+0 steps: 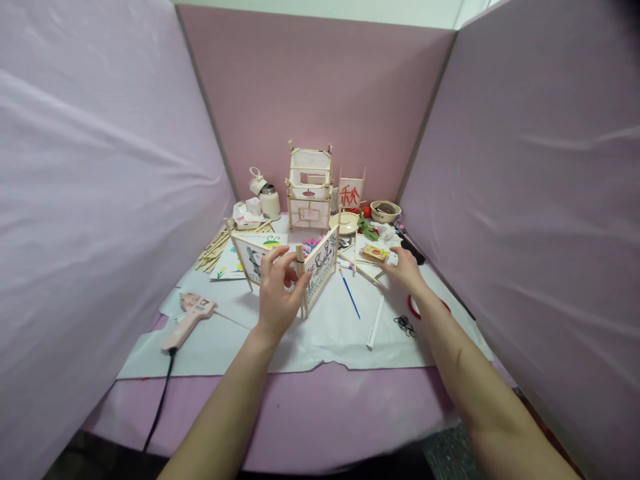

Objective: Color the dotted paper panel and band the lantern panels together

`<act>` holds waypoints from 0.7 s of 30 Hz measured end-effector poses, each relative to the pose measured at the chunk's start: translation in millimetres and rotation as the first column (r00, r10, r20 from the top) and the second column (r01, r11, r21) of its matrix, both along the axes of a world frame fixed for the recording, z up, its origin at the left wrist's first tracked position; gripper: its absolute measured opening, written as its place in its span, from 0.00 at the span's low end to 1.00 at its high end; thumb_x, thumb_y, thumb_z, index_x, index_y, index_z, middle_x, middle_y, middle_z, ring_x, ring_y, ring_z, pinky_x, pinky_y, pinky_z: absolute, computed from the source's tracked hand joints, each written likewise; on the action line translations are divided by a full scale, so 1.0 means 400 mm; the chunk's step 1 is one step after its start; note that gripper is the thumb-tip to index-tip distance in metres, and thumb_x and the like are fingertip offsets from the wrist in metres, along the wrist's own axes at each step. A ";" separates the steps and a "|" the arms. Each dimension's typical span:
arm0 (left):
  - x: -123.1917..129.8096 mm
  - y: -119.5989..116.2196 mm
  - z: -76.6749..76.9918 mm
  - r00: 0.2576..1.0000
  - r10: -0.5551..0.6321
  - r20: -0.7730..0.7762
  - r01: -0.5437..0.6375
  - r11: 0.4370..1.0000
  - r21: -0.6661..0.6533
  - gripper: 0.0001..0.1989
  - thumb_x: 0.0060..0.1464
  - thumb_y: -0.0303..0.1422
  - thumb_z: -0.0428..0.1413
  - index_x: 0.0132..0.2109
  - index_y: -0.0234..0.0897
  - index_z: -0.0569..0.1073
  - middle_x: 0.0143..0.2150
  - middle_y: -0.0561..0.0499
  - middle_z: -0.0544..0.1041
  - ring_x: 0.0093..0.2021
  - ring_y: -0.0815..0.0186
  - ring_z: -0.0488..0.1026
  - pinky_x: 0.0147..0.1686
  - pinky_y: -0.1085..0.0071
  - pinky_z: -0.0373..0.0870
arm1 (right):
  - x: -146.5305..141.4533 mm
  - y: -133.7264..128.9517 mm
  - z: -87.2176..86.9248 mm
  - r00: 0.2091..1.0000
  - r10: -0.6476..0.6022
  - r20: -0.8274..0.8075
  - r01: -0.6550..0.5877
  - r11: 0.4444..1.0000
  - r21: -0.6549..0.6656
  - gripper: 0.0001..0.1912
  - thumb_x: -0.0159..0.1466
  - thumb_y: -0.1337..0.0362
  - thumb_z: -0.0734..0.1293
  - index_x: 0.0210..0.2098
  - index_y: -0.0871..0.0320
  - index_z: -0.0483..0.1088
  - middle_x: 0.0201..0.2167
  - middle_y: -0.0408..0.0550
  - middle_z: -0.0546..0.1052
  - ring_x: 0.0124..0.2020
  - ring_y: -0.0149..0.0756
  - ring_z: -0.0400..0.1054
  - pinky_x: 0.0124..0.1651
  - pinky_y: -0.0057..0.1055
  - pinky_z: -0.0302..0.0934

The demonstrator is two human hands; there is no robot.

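Observation:
My left hand (281, 287) pinches the upright wooden corner post of a small folding screen (320, 272), its fingers wrapped around the joint. The screen stands on the white sheet, its two stick-framed panels set at an angle and painted with dark figures and plants. My right hand (404, 270) reaches to the right of a yellow box (375, 253), with thumb and fingers apart and nothing visible between them. Thin wooden sticks (367, 273) lie just left of that hand. A blue paintbrush (350, 293) and a white pen (375, 323) rest between my hands.
A pink glue gun (193, 317) with a black cord lies at left. Behind stand a stick-built tower (309, 190), a cream bottle (270, 203), a plate (345, 224) and a bowl (385, 212). Black string (405, 326) lies near my right forearm. Fabric walls enclose three sides.

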State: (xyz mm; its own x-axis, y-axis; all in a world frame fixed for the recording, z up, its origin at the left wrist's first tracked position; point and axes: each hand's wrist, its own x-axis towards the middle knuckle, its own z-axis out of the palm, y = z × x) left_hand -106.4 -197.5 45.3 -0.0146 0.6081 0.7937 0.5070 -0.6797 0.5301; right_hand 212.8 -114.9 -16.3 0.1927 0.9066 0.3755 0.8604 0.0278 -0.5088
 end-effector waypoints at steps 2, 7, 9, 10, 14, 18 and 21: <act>0.000 0.000 -0.002 1.000 0.001 0.001 -0.001 1.000 0.002 0.18 0.55 0.30 0.58 0.52 0.40 0.66 0.56 0.45 0.62 0.26 0.78 0.64 0.31 0.73 0.69 | 0.020 0.037 -0.007 0.999 0.018 0.029 -0.016 0.998 -0.059 0.33 0.54 0.56 0.68 0.56 0.65 0.63 0.54 0.64 0.68 0.56 0.54 0.60 0.57 0.44 0.53; -0.001 0.003 -0.009 1.000 0.001 -0.008 -0.001 1.000 0.011 0.19 0.55 0.29 0.58 0.53 0.41 0.66 0.57 0.45 0.62 0.26 0.78 0.64 0.32 0.72 0.70 | 0.025 0.093 -0.023 0.996 0.086 0.017 -0.084 0.992 -0.099 0.38 0.54 0.54 0.70 0.60 0.65 0.61 0.57 0.64 0.67 0.57 0.54 0.61 0.57 0.42 0.54; -0.002 0.003 -0.012 1.000 0.003 -0.013 -0.003 1.000 0.014 0.19 0.55 0.30 0.58 0.53 0.42 0.65 0.58 0.45 0.61 0.27 0.78 0.65 0.32 0.71 0.70 | 0.022 0.104 -0.030 0.994 0.108 0.004 -0.106 0.988 -0.111 0.39 0.53 0.54 0.71 0.60 0.65 0.61 0.54 0.64 0.70 0.54 0.53 0.65 0.54 0.42 0.57; -0.002 0.003 -0.013 1.000 0.007 -0.015 -0.007 1.000 0.015 0.20 0.55 0.30 0.58 0.54 0.42 0.65 0.58 0.44 0.61 0.27 0.78 0.65 0.33 0.71 0.71 | 0.020 0.107 -0.032 0.994 0.112 -0.003 -0.112 0.988 -0.110 0.39 0.52 0.55 0.71 0.59 0.65 0.62 0.53 0.63 0.71 0.52 0.53 0.66 0.52 0.42 0.58; -0.001 0.000 -0.015 0.999 0.025 -0.022 -0.025 1.000 -0.005 0.19 0.56 0.31 0.58 0.54 0.42 0.65 0.59 0.43 0.61 0.27 0.77 0.66 0.33 0.70 0.72 | 0.010 0.100 -0.030 0.996 0.090 -0.024 -0.091 0.996 -0.020 0.36 0.53 0.58 0.69 0.58 0.65 0.62 0.54 0.62 0.70 0.54 0.51 0.65 0.55 0.42 0.56; 0.000 0.000 -0.015 0.999 0.028 -0.027 -0.028 1.000 0.003 0.20 0.55 0.31 0.58 0.55 0.43 0.65 0.60 0.43 0.61 0.27 0.77 0.65 0.32 0.70 0.71 | 0.003 0.060 -0.013 0.964 0.063 -0.258 -0.028 0.990 0.139 0.36 0.51 0.57 0.70 0.57 0.61 0.63 0.55 0.59 0.70 0.55 0.50 0.62 0.58 0.45 0.53; 0.001 0.000 -0.015 0.999 0.033 -0.025 -0.033 0.999 -0.006 0.21 0.55 0.31 0.58 0.55 0.43 0.65 0.60 0.44 0.61 0.27 0.77 0.66 0.33 0.69 0.72 | 0.003 0.011 0.002 0.752 0.045 -0.658 0.018 0.996 0.089 0.34 0.52 0.50 0.69 0.54 0.59 0.64 0.51 0.56 0.72 0.49 0.48 0.67 0.54 0.46 0.59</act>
